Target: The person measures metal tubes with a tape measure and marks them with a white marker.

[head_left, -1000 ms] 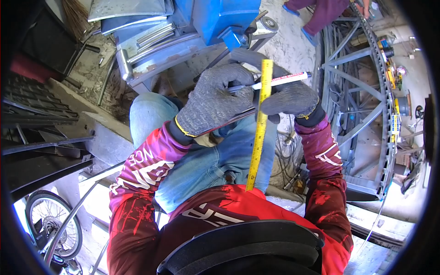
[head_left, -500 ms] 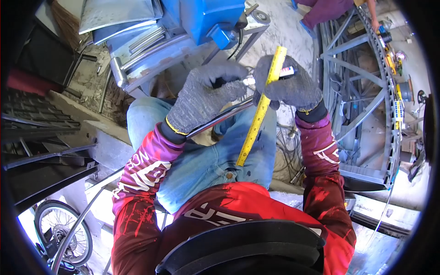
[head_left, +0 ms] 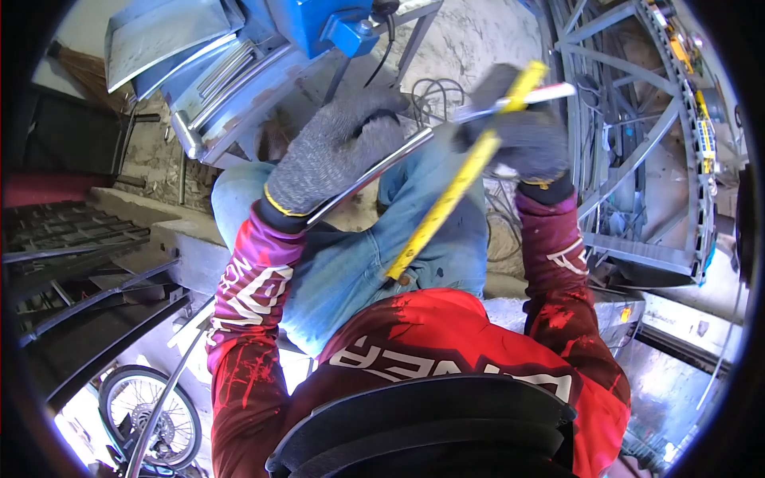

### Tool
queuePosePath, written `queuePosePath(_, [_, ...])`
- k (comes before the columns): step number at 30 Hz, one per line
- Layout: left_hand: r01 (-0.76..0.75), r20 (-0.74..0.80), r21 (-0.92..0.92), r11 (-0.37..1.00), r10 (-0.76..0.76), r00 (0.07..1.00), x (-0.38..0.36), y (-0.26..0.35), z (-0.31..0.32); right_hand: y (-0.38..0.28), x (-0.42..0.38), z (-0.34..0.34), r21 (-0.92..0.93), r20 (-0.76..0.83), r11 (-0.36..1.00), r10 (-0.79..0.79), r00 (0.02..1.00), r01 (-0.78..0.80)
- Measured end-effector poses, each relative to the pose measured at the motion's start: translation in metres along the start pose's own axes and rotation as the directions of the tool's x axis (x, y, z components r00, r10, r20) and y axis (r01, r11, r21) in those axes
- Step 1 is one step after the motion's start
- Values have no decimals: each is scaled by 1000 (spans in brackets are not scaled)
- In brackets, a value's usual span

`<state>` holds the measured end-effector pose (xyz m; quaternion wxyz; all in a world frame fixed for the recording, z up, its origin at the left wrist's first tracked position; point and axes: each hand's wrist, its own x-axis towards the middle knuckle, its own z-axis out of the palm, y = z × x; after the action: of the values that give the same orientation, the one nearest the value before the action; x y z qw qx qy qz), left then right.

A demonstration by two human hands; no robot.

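Both hands wear grey knit gloves. My left hand [head_left: 335,151] is closed around a thin shiny metal rod [head_left: 390,155], which slants up to the right over my jeans. My right hand [head_left: 522,135], blurred by motion, grips a yellow measuring rule [head_left: 446,205] that runs down to my waist. A white marker [head_left: 550,93] also sticks out to the right of that hand, crossing the rule near its upper end. The fingertips of my right hand are partly hidden behind the rule.
Blue machine [head_left: 323,24] on a metal stand at the top. Sheet-metal trays [head_left: 171,36] lie at upper left. A steel lattice frame [head_left: 637,151] stands at right, cables [head_left: 437,97] on the floor. A motorcycle wheel [head_left: 151,414] shows at lower left.
My right hand has moved away from my left, taking the marker and rule rightward and up. The rule tilts more. The head view has shifted, and the other person is out of view.
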<state>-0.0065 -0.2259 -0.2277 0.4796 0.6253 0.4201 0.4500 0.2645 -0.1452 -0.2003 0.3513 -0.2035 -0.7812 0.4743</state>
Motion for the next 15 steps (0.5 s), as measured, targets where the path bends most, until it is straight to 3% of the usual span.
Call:
queuePosePath(1, [43,84,69,997,-49,995,-1,6,-4,-5,-16,-3,543,-130,812,331,935,-212])
queuePosePath(2, [-167,149,243,956,134,980,4,-13,-2,-15,-27,-6,581,-256,802,342,904,-139])
queuePosePath(3, [-171,164,247,954,133,977,2,-26,2,-24,-37,-11,606,-377,793,352,857,-60])
queuePosePath(5, [-63,305,206,977,-3,952,0,-26,8,-22,-67,-27,612,-399,790,341,851,-29])
queuePosePath(6, [106,383,295,949,-220,897,3,-17,6,-18,-81,-27,622,-448,783,342,826,13])
queuePosePath(7, [99,388,315,944,-223,894,2,-7,8,-14,-95,-26,631,-496,773,341,799,61])
queuePosePath(10, [-76,136,348,934,30,990,-2,19,22,-7,-122,-26,670,-545,734,386,744,110])
queuePosePath(14, [-182,-28,613,769,252,967,17,89,18,1,-127,-29,699,-602,703,481,638,129])
queuePosePath(15, [-119,-111,510,852,203,973,23,113,19,2,-124,-28,678,-613,722,452,647,138])
